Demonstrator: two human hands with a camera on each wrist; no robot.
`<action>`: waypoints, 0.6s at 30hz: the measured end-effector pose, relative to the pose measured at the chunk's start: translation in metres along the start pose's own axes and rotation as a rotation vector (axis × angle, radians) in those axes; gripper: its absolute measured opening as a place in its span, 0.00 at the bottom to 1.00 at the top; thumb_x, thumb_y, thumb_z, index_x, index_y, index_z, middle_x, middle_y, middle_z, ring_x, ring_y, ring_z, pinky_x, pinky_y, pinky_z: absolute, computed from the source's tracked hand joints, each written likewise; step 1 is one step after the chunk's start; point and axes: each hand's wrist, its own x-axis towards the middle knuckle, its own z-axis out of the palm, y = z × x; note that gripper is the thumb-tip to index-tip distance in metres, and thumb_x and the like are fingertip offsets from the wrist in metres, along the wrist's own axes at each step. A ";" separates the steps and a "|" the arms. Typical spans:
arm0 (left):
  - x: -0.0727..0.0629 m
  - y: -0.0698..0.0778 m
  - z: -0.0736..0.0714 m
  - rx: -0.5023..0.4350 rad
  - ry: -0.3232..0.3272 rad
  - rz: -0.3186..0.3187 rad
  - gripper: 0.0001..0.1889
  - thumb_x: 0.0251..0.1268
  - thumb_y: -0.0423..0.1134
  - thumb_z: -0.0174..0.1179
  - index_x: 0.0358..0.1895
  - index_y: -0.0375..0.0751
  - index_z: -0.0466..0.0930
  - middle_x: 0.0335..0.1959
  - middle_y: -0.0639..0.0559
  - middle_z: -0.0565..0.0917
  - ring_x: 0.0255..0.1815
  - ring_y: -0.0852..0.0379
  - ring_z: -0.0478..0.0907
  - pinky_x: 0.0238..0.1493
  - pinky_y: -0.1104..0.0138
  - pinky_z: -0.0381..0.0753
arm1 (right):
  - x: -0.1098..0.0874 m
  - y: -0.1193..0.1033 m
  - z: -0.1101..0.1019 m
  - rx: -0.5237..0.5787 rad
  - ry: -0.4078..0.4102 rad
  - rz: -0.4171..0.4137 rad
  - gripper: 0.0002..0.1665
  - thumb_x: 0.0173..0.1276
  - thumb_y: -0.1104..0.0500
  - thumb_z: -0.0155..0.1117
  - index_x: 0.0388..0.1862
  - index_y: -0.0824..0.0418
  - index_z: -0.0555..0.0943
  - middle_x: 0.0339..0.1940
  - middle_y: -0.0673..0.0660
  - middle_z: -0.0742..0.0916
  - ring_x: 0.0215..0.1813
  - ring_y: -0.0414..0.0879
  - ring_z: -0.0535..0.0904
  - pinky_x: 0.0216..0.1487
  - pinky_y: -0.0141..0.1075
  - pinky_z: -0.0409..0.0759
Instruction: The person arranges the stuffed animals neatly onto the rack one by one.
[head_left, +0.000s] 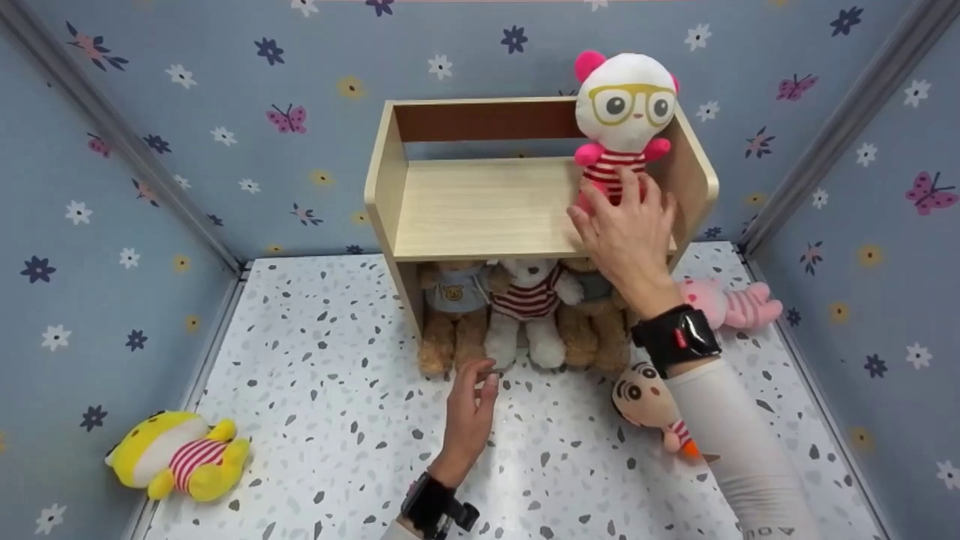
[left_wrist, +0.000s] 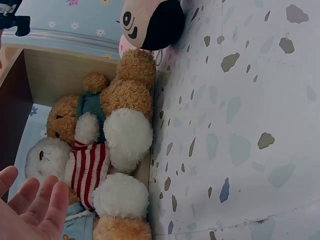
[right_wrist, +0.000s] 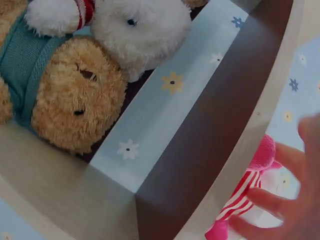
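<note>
On the right end of the upper shelf stands a white and pink panda plush point(head_left: 626, 112) with yellow glasses and a striped body. My right hand point(head_left: 630, 232) is at its lower body, fingers spread; in the right wrist view the fingers point(right_wrist: 272, 202) touch the striped front. Low before the shelf unit point(head_left: 480, 206), my left hand point(head_left: 469, 416) hangs with loose fingers and holds nothing. Nearest to it, in the lower compartment, sit a brown bear in light blue point(head_left: 455, 315), a white bear in red stripes point(head_left: 525, 311) and a brown bear in dark green point(left_wrist: 127, 90).
A yellow plush point(head_left: 184, 457) lies on the speckled floor at the left. Right of the unit lie a pink plush point(head_left: 731, 304) and a dark-haired doll point(head_left: 649, 394), the doll partly behind my right sleeve. Flowered walls point(head_left: 225, 67) stand behind and on both sides.
</note>
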 end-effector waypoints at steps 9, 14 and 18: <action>0.000 -0.016 -0.002 -0.028 -0.013 -0.022 0.15 0.82 0.30 0.49 0.64 0.28 0.73 0.60 0.37 0.77 0.56 0.42 0.79 0.52 0.60 0.85 | 0.006 0.007 0.001 -0.043 -0.126 0.077 0.30 0.79 0.36 0.52 0.69 0.51 0.78 0.75 0.68 0.63 0.65 0.77 0.68 0.60 0.69 0.68; 0.000 -0.038 -0.002 -0.002 -0.018 -0.016 0.16 0.82 0.30 0.49 0.66 0.31 0.73 0.62 0.37 0.76 0.57 0.42 0.78 0.51 0.60 0.84 | 0.004 0.008 0.004 -0.050 -0.086 0.064 0.28 0.80 0.38 0.51 0.69 0.51 0.78 0.75 0.69 0.65 0.67 0.76 0.67 0.61 0.69 0.67; -0.001 -0.044 -0.007 0.001 -0.008 -0.008 0.15 0.83 0.33 0.50 0.65 0.36 0.75 0.63 0.40 0.77 0.58 0.44 0.78 0.52 0.59 0.83 | -0.002 0.007 0.003 -0.026 -0.004 0.031 0.26 0.80 0.40 0.54 0.68 0.51 0.78 0.74 0.70 0.67 0.70 0.72 0.66 0.60 0.70 0.67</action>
